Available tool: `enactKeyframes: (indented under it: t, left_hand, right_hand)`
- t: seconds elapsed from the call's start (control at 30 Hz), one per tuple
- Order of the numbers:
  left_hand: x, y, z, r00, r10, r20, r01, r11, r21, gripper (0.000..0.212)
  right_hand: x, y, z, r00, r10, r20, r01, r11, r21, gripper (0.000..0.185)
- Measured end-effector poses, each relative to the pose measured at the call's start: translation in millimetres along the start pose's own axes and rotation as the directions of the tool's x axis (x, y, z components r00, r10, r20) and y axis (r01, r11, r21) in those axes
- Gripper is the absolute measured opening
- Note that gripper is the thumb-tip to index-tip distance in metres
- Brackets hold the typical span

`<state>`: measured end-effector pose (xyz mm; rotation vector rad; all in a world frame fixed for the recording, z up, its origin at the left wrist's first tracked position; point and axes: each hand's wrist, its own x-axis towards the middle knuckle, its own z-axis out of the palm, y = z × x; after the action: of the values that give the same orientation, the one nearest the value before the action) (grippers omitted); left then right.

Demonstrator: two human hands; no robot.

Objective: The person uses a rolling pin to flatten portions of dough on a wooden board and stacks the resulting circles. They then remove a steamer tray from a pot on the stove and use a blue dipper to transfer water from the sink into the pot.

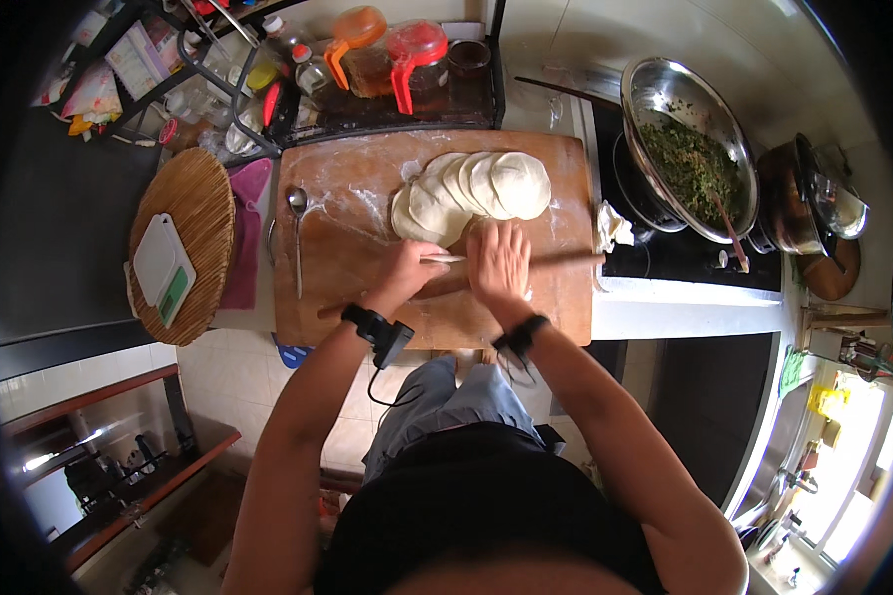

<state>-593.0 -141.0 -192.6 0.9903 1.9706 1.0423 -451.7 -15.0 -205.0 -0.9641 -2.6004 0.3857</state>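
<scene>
My left hand [408, 272] pinches the edge of a thin dough wrapper [443, 258] between thumb and fingers. My right hand [500, 260] lies palm down over a long wooden rolling pin [569, 261], its fingers stretched out flat. The pin runs slantwise across a floured wooden board [342, 256], its right end slightly blurred. Just beyond my hands, several round flat dough wrappers [519, 184] lie fanned in an overlapping row. A metal spoon [298, 223] rests at the board's left side. How much dough is under my right hand is hidden.
Right of the board, a large steel bowl [696, 97] of chopped green filling tilts over a stove, beside a pot [789, 197]. On the left, a white scale [162, 256] sits on a round woven mat [212, 201]. Jugs with red [417, 46] and orange lids stand behind.
</scene>
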Motion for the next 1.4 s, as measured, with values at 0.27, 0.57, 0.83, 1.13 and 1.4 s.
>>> enactKeyframes:
  t: [0.27, 0.57, 0.83, 1.13, 1.4]
  left_hand:
    - [-30, -26, -9, 0.928, -0.371, 0.01, 0.323, 0.794, -0.515, 0.014]
    - [-21, -25, 1, 0.975, 0.151, -0.161, -0.112, 0.967, 0.229, 0.038]
    - [-71, -45, -64, 0.828, 0.151, -0.54, 0.08, 0.921, 0.381, 0.058]
    - [-88, -49, -52, 0.963, 0.249, -0.104, -0.128, 0.76, 0.637, 0.075]
    - [-74, -63, -60, 0.927, 0.344, -0.151, -0.169, 0.741, 0.65, 0.06]
  right_hand:
    - [-41, 6, -15, 0.99, -0.027, 0.135, 0.024, 0.999, 0.025, 0.033]
    - [-52, 14, -13, 0.988, -0.064, 0.143, 0.054, 0.996, 0.072, 0.038]
    - [-86, 75, -43, 0.983, -0.076, 0.169, 0.081, 0.997, -0.021, 0.032]
    - [-89, 79, -41, 0.98, -0.066, 0.186, 0.074, 0.996, -0.04, 0.031]
    - [-90, 81, -41, 0.976, -0.104, 0.193, 0.114, 0.992, -0.045, 0.035]
